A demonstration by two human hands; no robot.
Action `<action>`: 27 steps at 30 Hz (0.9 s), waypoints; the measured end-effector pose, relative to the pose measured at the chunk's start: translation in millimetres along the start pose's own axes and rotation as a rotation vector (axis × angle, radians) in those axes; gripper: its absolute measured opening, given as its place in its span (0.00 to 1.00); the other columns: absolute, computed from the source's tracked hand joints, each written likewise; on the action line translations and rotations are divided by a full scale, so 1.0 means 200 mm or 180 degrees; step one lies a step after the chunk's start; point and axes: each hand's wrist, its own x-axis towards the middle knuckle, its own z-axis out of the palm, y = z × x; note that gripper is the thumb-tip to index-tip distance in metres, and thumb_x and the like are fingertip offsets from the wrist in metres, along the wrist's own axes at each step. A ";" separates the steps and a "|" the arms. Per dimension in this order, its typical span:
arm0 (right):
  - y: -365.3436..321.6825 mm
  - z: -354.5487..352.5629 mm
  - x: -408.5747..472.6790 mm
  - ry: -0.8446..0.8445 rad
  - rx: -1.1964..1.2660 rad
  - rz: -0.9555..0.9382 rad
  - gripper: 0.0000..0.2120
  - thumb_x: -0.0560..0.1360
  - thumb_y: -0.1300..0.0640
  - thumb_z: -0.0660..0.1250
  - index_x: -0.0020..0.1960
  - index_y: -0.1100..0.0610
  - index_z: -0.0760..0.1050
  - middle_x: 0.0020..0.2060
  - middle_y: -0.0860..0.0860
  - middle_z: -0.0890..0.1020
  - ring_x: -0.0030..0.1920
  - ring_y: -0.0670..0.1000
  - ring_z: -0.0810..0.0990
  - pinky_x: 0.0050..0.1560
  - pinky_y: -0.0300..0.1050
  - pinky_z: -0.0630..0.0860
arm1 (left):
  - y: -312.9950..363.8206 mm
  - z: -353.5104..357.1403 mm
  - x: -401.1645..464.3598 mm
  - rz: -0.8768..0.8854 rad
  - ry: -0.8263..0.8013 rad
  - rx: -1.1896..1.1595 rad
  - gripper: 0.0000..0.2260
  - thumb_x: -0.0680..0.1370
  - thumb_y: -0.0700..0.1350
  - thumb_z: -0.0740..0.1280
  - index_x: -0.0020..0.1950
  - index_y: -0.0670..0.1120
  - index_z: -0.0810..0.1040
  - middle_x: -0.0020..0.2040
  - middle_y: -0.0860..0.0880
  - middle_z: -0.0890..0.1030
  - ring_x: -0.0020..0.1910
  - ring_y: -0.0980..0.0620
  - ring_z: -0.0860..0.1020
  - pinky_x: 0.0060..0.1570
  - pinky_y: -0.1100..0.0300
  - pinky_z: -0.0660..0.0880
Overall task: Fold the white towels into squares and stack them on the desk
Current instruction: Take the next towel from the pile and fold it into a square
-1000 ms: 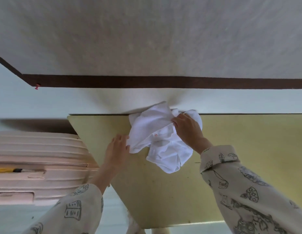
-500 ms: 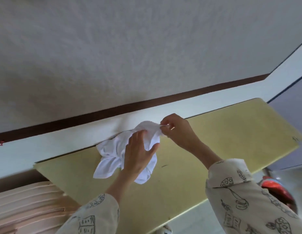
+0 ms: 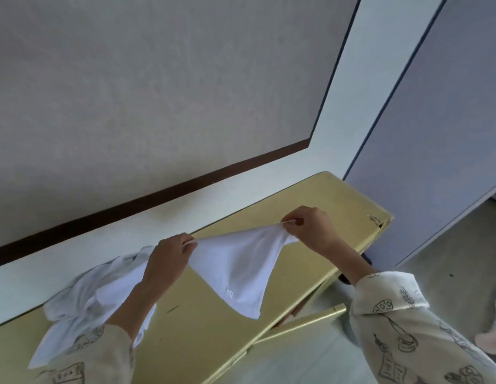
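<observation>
- Since the earlier views, one white towel (image 3: 235, 270) has been lifted off the crumpled pile and spread between both hands; the camera has also swung to the right, bringing the desk's right end and a blue-grey panel (image 3: 435, 134) into view.
- Risk: the lifted towel is held only by its top edge. A weak pinch at either corner would, in all likelihood, let that corner drop and the cloth collapse back into a heap.
- Risk: the lower tip of the towel hangs near the front edge of the yellow desk (image 3: 338, 195). Lowering it without shifting towards the wall could leave part of it draped over that edge.
- Risk: the remaining towels (image 3: 83, 295) lie bunched just beside the left forearm; a sweep of the sleeve could drag them.
- Left hand (image 3: 167, 259): raised above the desk, back of hand to the camera, fingers closed with thumb and forefinger clamped on the left corner of the top hem.
- Right hand (image 3: 310, 225): raised slightly higher and further right, fingers curled, pinching the right corner.
- Towel position: suspended taut along its top edge between the hands, above the desk surface; a small label shows near its lower part.
</observation>
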 end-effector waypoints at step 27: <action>1.15 -0.62 0.82 0.1113 0.0607 0.1021 0.10 0.78 0.59 0.62 0.55 0.61 0.79 0.48 0.51 0.82 0.48 0.46 0.76 0.49 0.36 0.68 | 0.96 0.73 1.34 0.0442 -0.0612 -0.0865 0.07 0.77 0.41 0.65 0.51 0.39 0.80 0.42 0.48 0.80 0.44 0.48 0.77 0.44 0.60 0.71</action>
